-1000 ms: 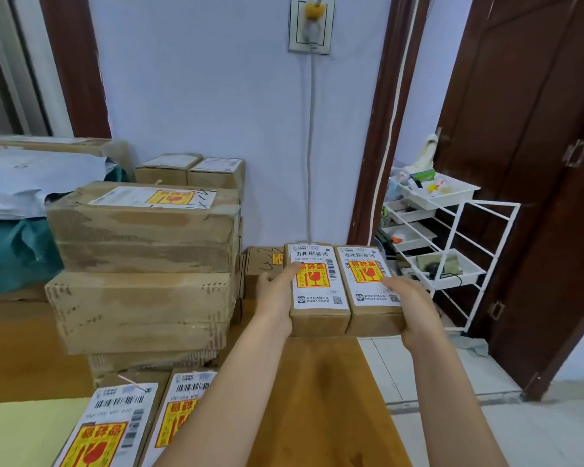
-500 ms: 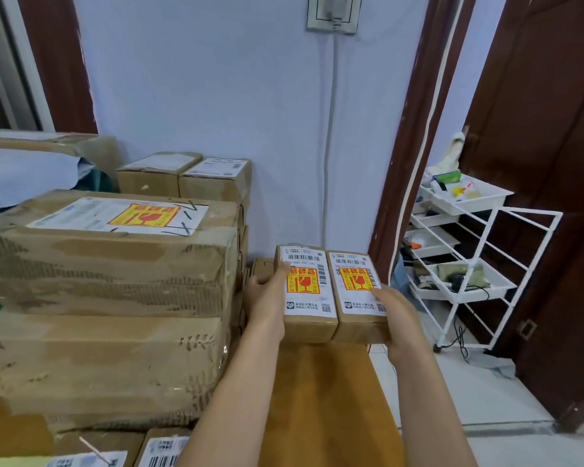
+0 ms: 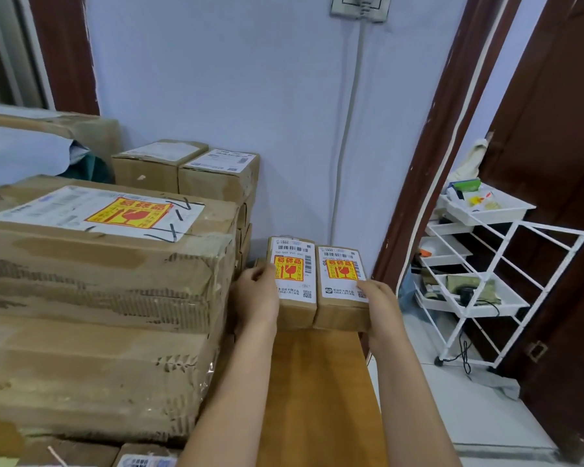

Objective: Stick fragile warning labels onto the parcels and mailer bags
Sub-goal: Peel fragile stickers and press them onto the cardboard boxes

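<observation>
L hand [image 3: 255, 294] grips the left small parcel [image 3: 292, 288] from its left side, thumb curled over the top edge onto the label. R hand [image 3: 381, 308] grips the right small parcel [image 3: 343, 291] at its near right corner, fingertips on the white shipping label. Both parcels sit side by side, touching, near ends resting on the wooden counter [image 3: 317, 382], close to the far wall. Each carries a yellow-red fragile sticker: left one [image 3: 288, 268], right one [image 3: 341, 270], stuck over the shipping labels. Just left of L hand, a stack of big taped cartons [image 3: 98, 298]; top carton has a fragile sticker [image 3: 129, 212] w/ pen marks beside it. Behind the stack, two smaller boxes [image 3: 186, 170] w/ white labels. At right, on the floor, white wire rack [image 3: 486, 264] w/ trays of small items, beside a dark brown door [image 3: 553, 163].
</observation>
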The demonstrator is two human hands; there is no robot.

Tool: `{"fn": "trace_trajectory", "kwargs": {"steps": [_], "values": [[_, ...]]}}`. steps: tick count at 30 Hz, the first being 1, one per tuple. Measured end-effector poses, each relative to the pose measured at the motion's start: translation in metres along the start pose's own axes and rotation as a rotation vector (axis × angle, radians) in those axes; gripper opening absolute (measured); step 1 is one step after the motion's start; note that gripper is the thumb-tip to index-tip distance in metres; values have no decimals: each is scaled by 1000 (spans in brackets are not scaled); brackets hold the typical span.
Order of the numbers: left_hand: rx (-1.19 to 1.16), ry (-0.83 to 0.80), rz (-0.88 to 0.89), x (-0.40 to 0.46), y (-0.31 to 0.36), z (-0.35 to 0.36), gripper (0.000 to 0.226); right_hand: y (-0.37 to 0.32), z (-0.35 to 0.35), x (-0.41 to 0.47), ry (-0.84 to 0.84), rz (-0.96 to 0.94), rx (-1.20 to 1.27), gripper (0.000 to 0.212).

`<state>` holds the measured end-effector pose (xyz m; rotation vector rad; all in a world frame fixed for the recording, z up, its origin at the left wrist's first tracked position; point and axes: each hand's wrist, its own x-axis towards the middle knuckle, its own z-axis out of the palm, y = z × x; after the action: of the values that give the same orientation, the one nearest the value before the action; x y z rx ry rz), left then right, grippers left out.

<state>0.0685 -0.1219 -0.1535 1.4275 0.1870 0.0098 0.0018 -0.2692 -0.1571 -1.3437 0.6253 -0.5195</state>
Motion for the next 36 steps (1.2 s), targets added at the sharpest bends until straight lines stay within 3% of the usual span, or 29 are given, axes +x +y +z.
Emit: {"fn": "trace_trajectory", "kwargs": {"steps": [3, 7, 11, 16, 19, 25, 29, 36], "values": [[38, 7, 53, -1, -2, 1, 14, 1, 8, 6, -43, 9, 19, 10], [77, 34, 103, -7, -1, -2, 29, 8, 17, 4, -153, -9, -10, 21], [250, 49, 212, -14, -4, -7, 50, 23, 22, -2, -204, 71, 61, 62], [446, 189, 368, -34, -10, -13, 48, 34, 11, -26, 5, -71, 83, 42], [532, 200, 439, -40, -20, -11, 48, 43, 10, -33, 22, -145, 17, 33], [666, 88, 358, -43, -28, -7, 59, 43, 27, -25, -94, -222, -188, 52], [646, -59, 266, -32, -15, -6, 66, 39, 28, -20, -162, -157, -272, 72], [637, -119, 258, -27, -4, -14, 60, 29, 24, -39, -186, -107, -256, 70]]}}
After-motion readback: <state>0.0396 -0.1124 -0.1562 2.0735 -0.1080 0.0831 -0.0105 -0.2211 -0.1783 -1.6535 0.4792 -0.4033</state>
